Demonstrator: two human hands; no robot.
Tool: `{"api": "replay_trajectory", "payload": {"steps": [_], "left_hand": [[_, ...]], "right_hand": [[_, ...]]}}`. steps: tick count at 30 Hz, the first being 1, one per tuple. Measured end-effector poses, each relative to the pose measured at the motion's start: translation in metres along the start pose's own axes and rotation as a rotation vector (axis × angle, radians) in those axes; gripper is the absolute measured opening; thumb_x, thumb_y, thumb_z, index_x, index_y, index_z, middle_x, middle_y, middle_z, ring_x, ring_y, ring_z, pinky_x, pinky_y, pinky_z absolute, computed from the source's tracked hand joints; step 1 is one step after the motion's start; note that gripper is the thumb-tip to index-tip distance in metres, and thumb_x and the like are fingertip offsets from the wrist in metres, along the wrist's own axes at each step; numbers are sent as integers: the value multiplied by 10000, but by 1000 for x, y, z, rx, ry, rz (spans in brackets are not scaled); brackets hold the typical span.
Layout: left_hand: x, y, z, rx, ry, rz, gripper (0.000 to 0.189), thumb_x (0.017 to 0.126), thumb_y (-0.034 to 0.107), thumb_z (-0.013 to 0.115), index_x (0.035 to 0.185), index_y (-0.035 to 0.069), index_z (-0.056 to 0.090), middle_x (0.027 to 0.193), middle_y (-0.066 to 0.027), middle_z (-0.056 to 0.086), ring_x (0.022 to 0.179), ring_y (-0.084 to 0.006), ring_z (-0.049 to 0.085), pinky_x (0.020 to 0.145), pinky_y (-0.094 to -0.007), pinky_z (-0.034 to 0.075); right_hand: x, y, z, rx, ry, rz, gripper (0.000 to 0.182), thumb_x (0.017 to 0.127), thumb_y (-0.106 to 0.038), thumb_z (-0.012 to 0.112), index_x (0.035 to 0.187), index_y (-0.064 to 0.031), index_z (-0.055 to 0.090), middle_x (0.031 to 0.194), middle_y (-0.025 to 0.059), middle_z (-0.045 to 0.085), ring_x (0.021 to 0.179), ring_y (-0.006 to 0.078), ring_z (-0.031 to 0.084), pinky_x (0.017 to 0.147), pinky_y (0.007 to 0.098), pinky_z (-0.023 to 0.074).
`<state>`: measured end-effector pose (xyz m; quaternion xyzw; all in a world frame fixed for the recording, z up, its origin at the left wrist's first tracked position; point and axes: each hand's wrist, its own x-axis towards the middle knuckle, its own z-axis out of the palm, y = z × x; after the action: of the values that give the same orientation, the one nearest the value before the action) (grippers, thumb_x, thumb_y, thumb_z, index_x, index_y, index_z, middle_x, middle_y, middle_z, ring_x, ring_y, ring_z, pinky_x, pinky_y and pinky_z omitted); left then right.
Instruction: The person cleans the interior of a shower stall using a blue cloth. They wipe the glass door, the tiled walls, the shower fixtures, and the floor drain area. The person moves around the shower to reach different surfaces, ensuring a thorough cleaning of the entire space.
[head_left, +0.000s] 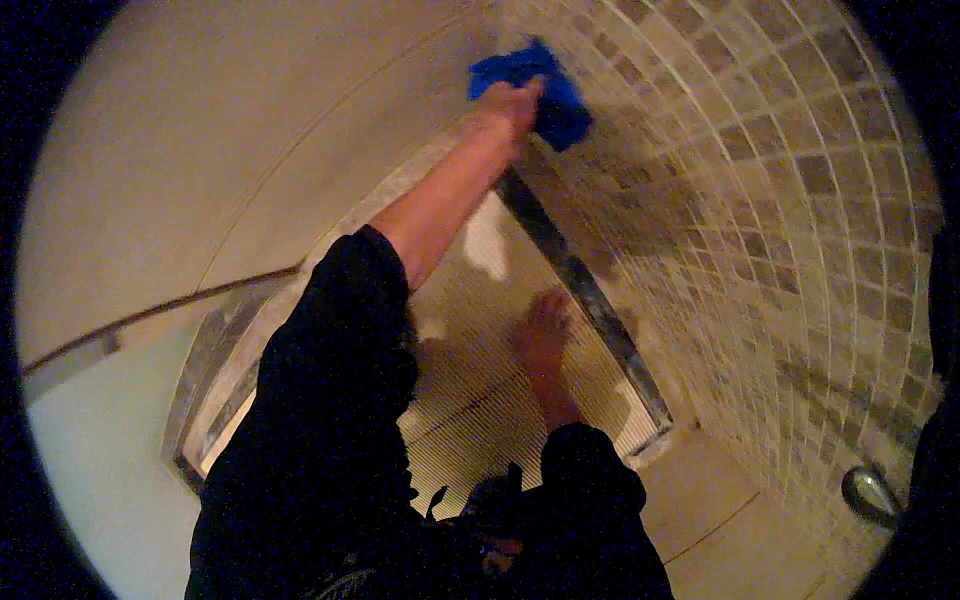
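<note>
My left hand (514, 109) reaches up and forward, its arm in a dark sleeve that ends near the elbow. It grips a crumpled blue cloth (566, 116), which spreads out past the fingers on both sides. The cloth lies against the corner where a smooth beige wall (360, 90) meets a mosaic-tiled wall (750, 187). Hand and cloth look slightly blurred. My right hand is out of view. Below the left arm is a finely ribbed floor panel (465, 375), with a blurred bare foot (547, 326) on it.
A dark edging strip (585, 285) runs between the ribbed panel and the tiled wall. At left a dark curved rail (161, 307) borders a pale greenish panel (112, 442). A rounded metal fitting (870, 491) shows at lower right. Beige flooring (697, 502) lies below the tiles.
</note>
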<state>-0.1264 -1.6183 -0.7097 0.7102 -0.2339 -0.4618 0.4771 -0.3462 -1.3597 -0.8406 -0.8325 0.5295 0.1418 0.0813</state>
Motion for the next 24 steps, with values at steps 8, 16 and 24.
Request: {"api": "replay_trajectory", "payload": {"steps": [8,16,24], "left_hand": [[-154,103,-113,169,289,1107,152,654,150,635,771,61,597,813,-114,609,766,-318,551,724,-397,432],[-274,55,-292,486,946,1060,359,704,9,624,1055,26,556,980,-121,591,900,-232,570,774,-326,472],[-241,40,-354,1272,1154,1160,350,693,88,595,1039,126,556,1130,-135,513,1111,-344,429,1033,-514,137]], "right_hand": [[-20,3,-15,-157,205,-60,1075,594,-485,704,1364,8,137,1427,217,113,1319,368,121,1011,464,257],[-9,13,-6,122,-129,104,1093,539,-398,776,1358,-3,169,1433,209,80,1319,371,108,998,481,286],[-8,37,48,-145,315,-89,985,616,-343,732,1356,-3,178,1421,215,135,1308,386,143,1000,436,306]]}}
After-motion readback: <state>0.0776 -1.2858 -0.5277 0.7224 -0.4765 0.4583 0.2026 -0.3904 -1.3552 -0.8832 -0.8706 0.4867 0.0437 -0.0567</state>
